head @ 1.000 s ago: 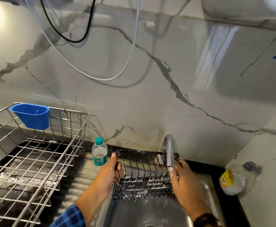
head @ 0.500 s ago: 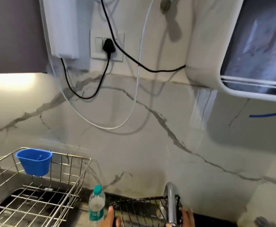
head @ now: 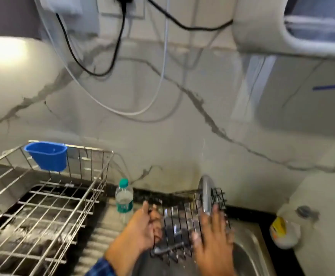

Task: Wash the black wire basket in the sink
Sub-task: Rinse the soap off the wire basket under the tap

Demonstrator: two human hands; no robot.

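Left hand [head: 142,228] fingers curled in a grip; right hand [head: 214,240] spread flat, palm down.

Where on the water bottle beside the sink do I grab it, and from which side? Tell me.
Grip the water bottle around its labelled middle, coming from the near left. It stands upright, so a side wrap suits its round body. The left hand and black wire basket crowd its right, and the dish rack stands to its left, so reach in over the ribbed drainboard.

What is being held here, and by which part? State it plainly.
The basket, over the sink. The left hand grips its left end; the right hand lies on its right side, fingers spread, so whether it grips cannot be told.
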